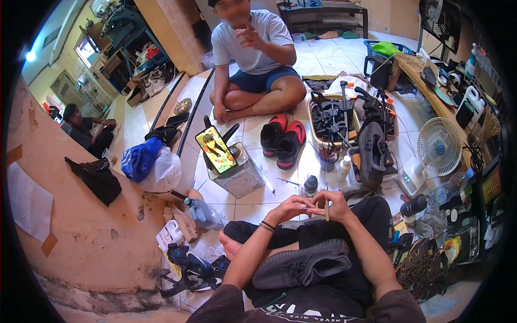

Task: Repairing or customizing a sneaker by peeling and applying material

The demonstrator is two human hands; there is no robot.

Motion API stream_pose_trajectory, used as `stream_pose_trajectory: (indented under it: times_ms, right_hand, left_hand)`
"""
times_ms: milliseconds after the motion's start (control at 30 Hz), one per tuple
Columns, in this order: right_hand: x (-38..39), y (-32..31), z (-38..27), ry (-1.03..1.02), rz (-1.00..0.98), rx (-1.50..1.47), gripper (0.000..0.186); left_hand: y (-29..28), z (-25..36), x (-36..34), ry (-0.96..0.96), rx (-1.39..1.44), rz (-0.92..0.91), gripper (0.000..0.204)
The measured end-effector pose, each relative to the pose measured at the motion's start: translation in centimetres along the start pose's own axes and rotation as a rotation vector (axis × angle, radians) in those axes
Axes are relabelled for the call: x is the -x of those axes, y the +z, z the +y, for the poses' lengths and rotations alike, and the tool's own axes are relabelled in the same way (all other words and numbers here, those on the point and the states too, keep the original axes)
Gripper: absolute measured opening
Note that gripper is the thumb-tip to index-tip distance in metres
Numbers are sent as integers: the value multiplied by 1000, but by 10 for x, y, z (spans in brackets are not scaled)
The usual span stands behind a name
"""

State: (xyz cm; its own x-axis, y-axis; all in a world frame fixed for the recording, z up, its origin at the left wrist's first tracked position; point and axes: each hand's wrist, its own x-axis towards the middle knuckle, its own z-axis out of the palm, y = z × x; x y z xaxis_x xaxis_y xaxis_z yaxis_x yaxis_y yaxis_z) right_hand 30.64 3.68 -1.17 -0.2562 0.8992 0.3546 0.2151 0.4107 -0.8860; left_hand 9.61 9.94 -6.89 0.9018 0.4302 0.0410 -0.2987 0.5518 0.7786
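Note:
My left hand and my right hand meet above my lap, fingertips pinched close together. A thin tan stick points down from between my right fingers; its kind is unclear. Whatever my left fingers pinch is too small to make out. Below both hands, a dark grey knit sneaker lies across my lap, touched by neither. A similar grey sneaker stands beyond, to the right. Just past my hands is a small dark bottle, with a white bottle near it.
A phone leans on a metal can. Black-and-red shoes stand beside it. Across from me sits a person, one hand raised. To the right are a basket of black straps and a white fan; a blue-grey jug stands left.

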Motion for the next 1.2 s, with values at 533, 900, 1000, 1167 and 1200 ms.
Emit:
stream_pose_trajectory:
  times_ms: [533,900,1000,1167,1200]
  right_hand:
    - [1,0,4,53,-47,-48,27]
    - [3,-1,15,8,-50,58,28]
    - [4,0,22,-22,-31,95,30]
    - [4,3,20,3,3,43,30]
    - [4,3,20,17,-3,33,30]
  left_hand:
    - [-5,-4,2,-9,-116,51,28]
    - [-3,-1,1,-5,-138,34,25]
    - [0,3,0,-1,-128,20,25]
    - [2,4,1,7,-127,18,25]
    - [2,5,2,-1,-133,22,25]
